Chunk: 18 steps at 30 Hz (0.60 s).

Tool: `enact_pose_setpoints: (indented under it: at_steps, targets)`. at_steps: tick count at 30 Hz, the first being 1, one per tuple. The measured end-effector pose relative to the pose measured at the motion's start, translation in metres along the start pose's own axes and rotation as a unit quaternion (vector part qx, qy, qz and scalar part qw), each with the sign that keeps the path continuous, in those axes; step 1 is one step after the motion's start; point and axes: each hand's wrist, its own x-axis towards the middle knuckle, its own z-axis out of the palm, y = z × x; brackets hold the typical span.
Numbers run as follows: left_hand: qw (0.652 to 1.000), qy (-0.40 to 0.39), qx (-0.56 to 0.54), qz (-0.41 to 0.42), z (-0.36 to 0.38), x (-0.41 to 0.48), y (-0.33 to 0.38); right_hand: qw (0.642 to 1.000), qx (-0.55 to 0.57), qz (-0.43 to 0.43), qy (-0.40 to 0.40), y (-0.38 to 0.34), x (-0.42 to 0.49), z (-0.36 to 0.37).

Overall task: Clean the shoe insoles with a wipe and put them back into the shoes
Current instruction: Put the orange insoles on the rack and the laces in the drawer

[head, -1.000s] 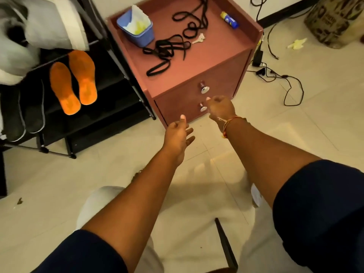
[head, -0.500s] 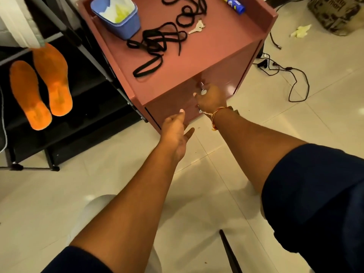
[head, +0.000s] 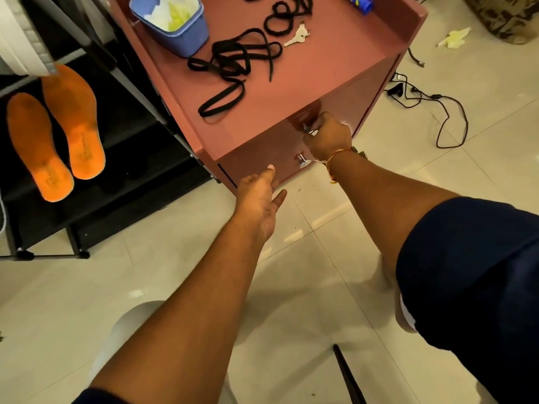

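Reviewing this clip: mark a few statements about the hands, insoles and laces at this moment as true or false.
1. The right hand grips the upper drawer knob. True.
2. The left hand holds a wipe. False: it is open and holds nothing.
3. Two orange insoles lie on the black rack. True.
4. The black laces lie on the floor. False: they lie on top of the cabinet.
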Motion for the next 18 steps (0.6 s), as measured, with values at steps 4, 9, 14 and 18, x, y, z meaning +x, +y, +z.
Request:
enact_pose_setpoints:
  at_steps: [4,9,14,18]
  targets:
    - [0.999,0.018,0.02,0.024,-0.004,-0.007,-0.003,1.0,0.019,0.012,-0.01,0.009,-0.019,-0.007]
    - [0.982,0.137,0.123,0.031,-0.01,-0.034,-0.023,0.999,0.015,0.034,0.004,0.044,-0.064,-0.023]
    - [0.912,0.211,0.295,0.193,-0.026,-0.064,-0.038,0.993,0.037,0.106,0.021,0.063,-0.11,-0.051]
    - [0.766,0.063,0.516,0.377,-0.047,-0.07,-0.031,0.966,-0.099,-0.118,0.207,0.061,-0.151,-0.058]
